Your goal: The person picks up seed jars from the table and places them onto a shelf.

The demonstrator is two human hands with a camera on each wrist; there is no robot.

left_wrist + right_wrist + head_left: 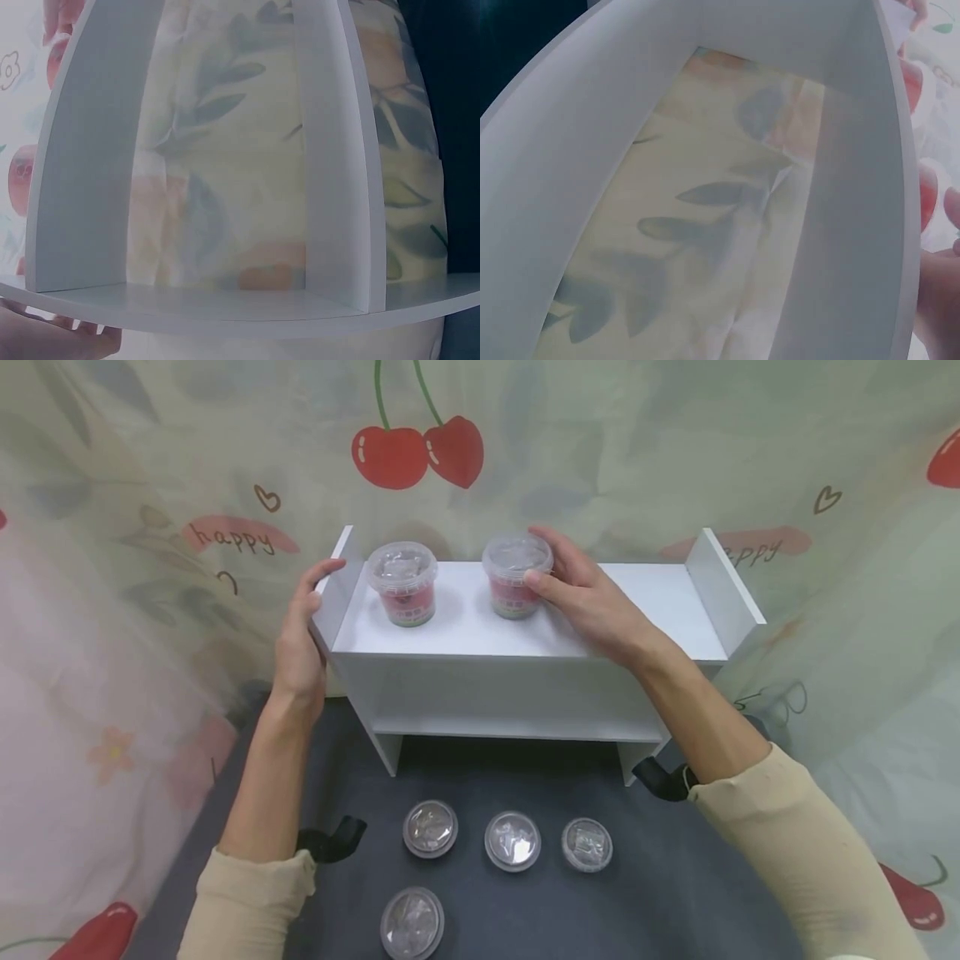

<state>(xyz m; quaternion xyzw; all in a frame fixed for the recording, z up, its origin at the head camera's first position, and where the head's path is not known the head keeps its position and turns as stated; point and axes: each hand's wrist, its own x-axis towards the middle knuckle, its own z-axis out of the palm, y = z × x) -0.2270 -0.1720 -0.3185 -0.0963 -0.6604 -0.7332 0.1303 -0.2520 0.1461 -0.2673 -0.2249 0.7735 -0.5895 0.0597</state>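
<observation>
A white two-tier shelf (465,639) with raised side panels stands against the back curtain in the head view. On its top board are two clear plastic tubs with lids and pink-red contents. The left tub (405,597) sits near the left panel, untouched. Around the second tub (512,589), just left of the middle, my right hand (588,602) curls its thumb and fingers; the tub's base appears to be on the board. My left hand (300,639) grips the shelf's left side panel (339,585). In the left wrist view, the left hand (60,334) shows below the panel.
Several similar lidded tubs lie on the dark grey surface in front of the shelf, among them one tub (512,841) in the middle and another (412,923) closer to me. A patterned curtain (600,460) hangs behind and at both sides.
</observation>
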